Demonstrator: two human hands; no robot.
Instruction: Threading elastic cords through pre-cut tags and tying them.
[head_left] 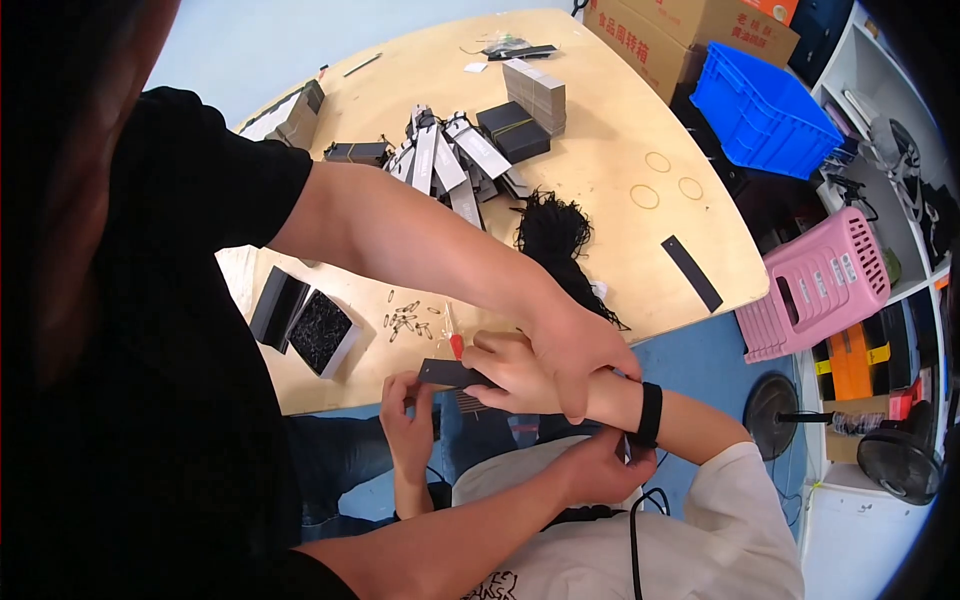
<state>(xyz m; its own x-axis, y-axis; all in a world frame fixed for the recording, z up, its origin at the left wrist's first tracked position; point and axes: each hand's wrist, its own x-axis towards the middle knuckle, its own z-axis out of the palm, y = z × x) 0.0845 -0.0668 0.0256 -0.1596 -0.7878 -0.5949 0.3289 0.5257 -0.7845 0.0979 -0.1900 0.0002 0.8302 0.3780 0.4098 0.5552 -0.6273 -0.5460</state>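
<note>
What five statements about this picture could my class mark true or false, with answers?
1. The left hand touches a black strip. True.
2. Both forearms are bare. False: a black band is on the right arm.
3. Three loose rubber bands lie on the table. True.
4. The blue crate stands on the table. False: the blue crate is off the table, beyond its edge.
5. Another strip lies near the table's right edge. True.
</note>
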